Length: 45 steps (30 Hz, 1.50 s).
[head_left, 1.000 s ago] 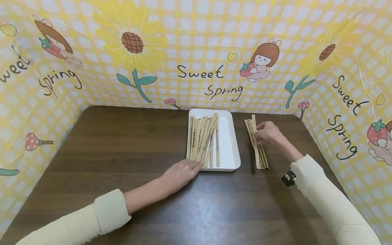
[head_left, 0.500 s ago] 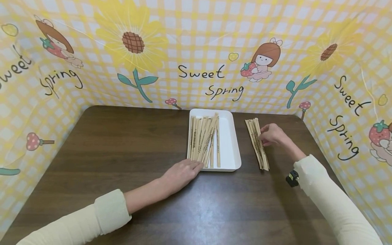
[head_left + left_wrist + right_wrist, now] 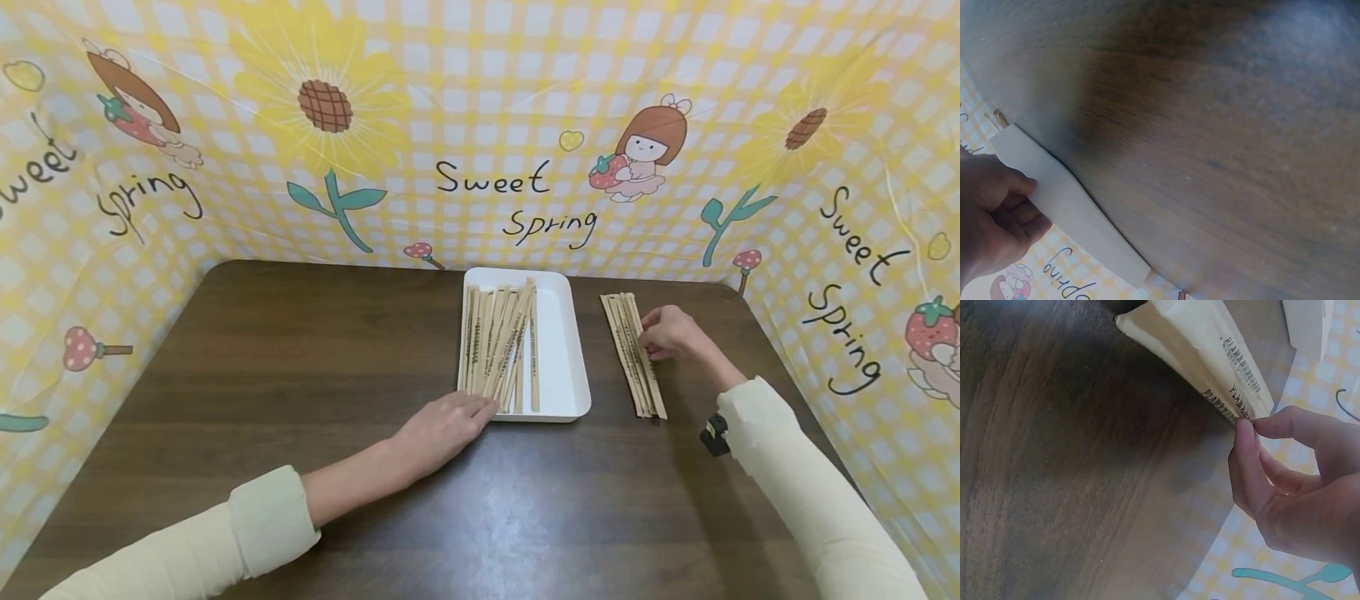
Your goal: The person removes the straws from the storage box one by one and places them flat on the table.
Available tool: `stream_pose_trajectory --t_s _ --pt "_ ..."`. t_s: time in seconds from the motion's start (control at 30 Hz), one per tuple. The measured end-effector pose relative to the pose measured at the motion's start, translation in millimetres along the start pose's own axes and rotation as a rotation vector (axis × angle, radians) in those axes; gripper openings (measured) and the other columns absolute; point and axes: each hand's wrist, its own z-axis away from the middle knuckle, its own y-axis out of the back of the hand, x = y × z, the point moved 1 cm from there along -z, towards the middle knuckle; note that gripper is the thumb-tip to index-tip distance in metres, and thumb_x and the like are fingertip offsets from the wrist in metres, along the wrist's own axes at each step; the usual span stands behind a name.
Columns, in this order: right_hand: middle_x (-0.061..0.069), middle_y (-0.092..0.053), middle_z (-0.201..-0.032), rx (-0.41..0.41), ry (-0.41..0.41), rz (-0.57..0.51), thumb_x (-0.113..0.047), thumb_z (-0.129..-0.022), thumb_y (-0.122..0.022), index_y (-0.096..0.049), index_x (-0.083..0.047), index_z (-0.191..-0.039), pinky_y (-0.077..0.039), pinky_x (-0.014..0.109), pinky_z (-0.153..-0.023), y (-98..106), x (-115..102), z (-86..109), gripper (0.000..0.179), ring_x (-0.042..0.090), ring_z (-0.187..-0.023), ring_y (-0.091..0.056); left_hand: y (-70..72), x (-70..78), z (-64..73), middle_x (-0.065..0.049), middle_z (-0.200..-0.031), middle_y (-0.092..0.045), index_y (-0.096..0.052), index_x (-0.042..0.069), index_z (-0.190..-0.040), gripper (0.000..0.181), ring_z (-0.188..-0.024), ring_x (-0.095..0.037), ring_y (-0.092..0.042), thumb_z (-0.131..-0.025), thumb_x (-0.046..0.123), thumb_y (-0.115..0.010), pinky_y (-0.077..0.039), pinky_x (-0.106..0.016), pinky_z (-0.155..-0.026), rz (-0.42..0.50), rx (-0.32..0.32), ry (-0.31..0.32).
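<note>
A white tray (image 3: 561,367) stands at the table's back middle, with several paper-wrapped straws (image 3: 501,333) lying lengthwise in its left part, some crossing. At the tray's front left corner, my left hand (image 3: 444,425) holds the rim; in the left wrist view its thumb (image 3: 1022,183) is against the outer wall and the fingers curl over the edge. Right of the tray, a small bundle of wrapped straws (image 3: 626,354) lies slanted on the table. My right hand (image 3: 673,332) pinches the right side of that bundle between thumb and forefinger; printed lettering shows on the wrappers (image 3: 1210,356).
The dark wooden table (image 3: 300,358) carries the tray and bundle. A yellow checked cloth (image 3: 495,100) with printed flowers and figures walls the back and both sides. A strip of table lies between tray and bundle.
The right hand has shifted slightly right, and the bundle's straws lie more evenly side by side, where one stuck out at the far end before. Left hand and tray stay put.
</note>
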Motion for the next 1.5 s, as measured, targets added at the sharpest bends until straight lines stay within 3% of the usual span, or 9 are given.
stream_pose_trajectory --t_s 1.1,1.5 --pt "0.016 -0.061 -0.087 0.056 0.009 0.036 0.0 -0.089 -0.056 -0.046 0.014 -0.134 -0.061 0.028 -0.064 -1.7 9.4 -14.2 0.048 0.015 -0.07 -0.062 0.9 -0.2 -0.3 -0.015 -0.116 -0.07 -0.065 -0.004 -0.121 0.033 -0.107 -0.024 -0.066 -0.088 -0.001 -0.067 -0.052 -0.036 -0.097 0.007 0.019 0.003" --pt "0.02 -0.062 -0.094 0.09 0.035 0.07 -0.008 -0.093 -0.059 -0.048 0.012 -0.132 -0.061 0.031 -0.068 -1.5 3.5 -7.3 0.045 0.022 -0.079 -0.064 0.9 -0.2 -0.3 -0.016 -0.117 -0.069 -0.065 -0.004 -0.122 0.033 -0.108 -0.025 -0.066 -0.088 -0.001 -0.066 -0.052 -0.037 -0.097 0.016 0.004 0.008"
